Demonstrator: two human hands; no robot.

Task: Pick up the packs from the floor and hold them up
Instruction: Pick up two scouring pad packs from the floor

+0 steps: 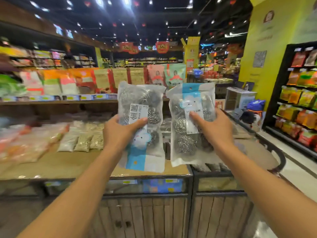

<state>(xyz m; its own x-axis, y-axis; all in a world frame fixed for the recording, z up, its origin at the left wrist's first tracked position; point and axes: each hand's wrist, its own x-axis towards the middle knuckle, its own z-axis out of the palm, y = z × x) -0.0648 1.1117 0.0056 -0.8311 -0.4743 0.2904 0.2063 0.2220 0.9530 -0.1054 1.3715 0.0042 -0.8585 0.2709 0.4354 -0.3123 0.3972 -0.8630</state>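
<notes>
Two clear plastic packs of steel wool scourers are held up in front of me at chest height. My left hand grips the left pack, thumb across its white label; this pack hangs upside down, its blue end at the bottom. My right hand grips the right pack from its right edge, thumb pressed on the label; its blue header points up. The packs hang side by side, a narrow gap between them.
A wooden display counter with bagged dry goods stands directly below and ahead. Behind it run shelves of boxed products. A dark rack of snack bags lines the right side, with an aisle floor between.
</notes>
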